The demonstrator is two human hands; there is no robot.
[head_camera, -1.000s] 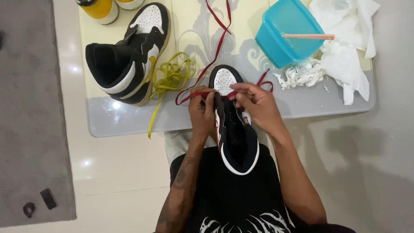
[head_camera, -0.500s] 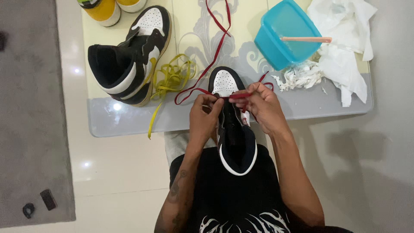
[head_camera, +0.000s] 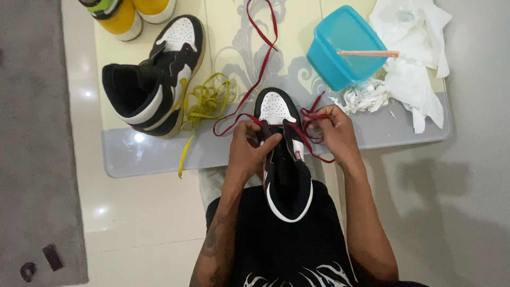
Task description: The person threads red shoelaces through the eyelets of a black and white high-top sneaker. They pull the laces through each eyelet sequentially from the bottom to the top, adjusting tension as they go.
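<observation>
The sneaker (head_camera: 284, 154) in the hands is black with a white, perforated toe and a white heel rim; its lace (head_camera: 255, 79) is dark red. The second sneaker (head_camera: 154, 79) is black and white with yellowed edges — a yellow lace (head_camera: 204, 106) lies beside it. The shoes (head_camera: 127, 13) at the top edge are bright yellow, one with a green patch. The bench (head_camera: 234, 58) is pale yellow with a grey swirl pattern. The container (head_camera: 342, 45) is turquoise — the tissue (head_camera: 419, 48) white. The shorts (head_camera: 276, 244) are black with a white flame print.
</observation>
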